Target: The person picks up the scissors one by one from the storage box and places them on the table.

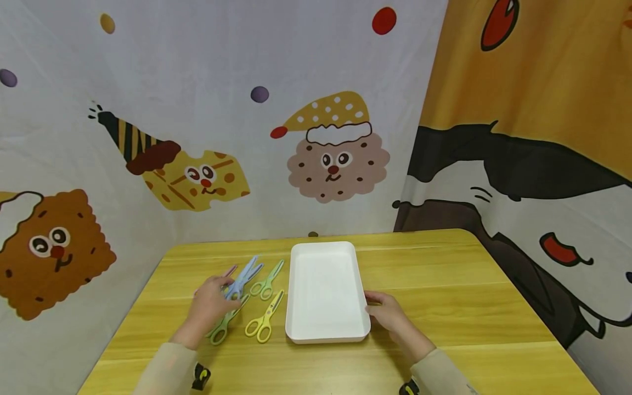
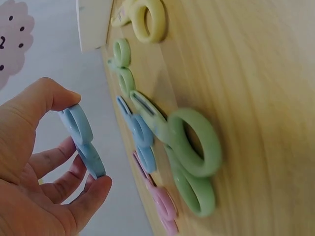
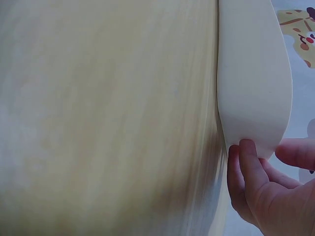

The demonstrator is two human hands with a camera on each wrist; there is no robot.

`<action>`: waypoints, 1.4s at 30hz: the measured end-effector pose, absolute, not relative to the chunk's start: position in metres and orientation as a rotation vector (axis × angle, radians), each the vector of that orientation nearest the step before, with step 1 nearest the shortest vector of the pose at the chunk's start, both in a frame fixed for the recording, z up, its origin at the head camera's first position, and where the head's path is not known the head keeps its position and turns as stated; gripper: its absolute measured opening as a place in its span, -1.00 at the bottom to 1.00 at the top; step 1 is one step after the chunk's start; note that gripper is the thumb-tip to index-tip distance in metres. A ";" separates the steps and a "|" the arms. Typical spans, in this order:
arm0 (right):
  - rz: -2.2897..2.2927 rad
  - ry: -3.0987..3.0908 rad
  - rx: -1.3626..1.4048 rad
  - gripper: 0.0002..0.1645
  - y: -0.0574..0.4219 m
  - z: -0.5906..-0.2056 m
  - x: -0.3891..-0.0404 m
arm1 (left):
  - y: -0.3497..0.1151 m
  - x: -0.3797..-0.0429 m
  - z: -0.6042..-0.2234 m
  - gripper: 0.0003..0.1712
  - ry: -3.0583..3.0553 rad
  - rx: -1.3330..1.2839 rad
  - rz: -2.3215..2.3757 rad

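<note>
My left hand pinches a pair of blue scissors by the finger loops, thumb at one loop and fingertips at the other. In the left wrist view they hang above the table. Around that hand lie a second pair of blue scissors, pink scissors, a large green pair, a light green pair and yellow scissors. My right hand grips the right side of a white rectangular tray, fingertips against its outer wall and thumb at the rim. Nothing lies inside the tray.
The wooden table carries the tray near its middle, with the scissors to its left. A white cloth printed with cartoon figures hangs behind the table, and an orange printed cloth hangs at the right.
</note>
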State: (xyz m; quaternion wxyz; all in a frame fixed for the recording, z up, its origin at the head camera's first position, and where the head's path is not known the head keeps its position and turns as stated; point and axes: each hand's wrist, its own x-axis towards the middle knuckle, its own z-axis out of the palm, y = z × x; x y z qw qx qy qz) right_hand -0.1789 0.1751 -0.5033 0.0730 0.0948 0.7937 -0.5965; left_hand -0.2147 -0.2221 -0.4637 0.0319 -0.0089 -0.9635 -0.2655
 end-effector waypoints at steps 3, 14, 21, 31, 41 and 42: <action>-1.803 2.373 0.280 -0.51 0.175 -0.503 -0.179 | -0.229 -0.212 -0.465 -0.37 -2.986 -0.022 -0.794; -1.807 2.357 0.289 -0.50 0.176 -0.503 -0.177 | -0.253 -0.204 -0.470 -0.32 -3.006 -0.030 -0.767; -1.796 2.378 0.282 -0.51 0.175 -0.502 -0.177 | -0.266 -0.201 -0.473 -0.21 -3.023 -0.013 -0.704; -1.813 2.356 0.279 -0.50 0.176 -0.503 -0.178 | -0.287 -0.195 -0.476 -0.27 -3.048 -0.032 -0.672; -1.841 2.347 0.271 -0.50 0.176 -0.503 -0.178 | -0.312 -0.189 -0.482 -0.37 -3.097 -0.027 -0.720; -1.852 2.337 0.266 -0.50 0.175 -0.502 -0.178 | -0.315 -0.188 -0.483 -0.37 -3.108 -0.026 -0.729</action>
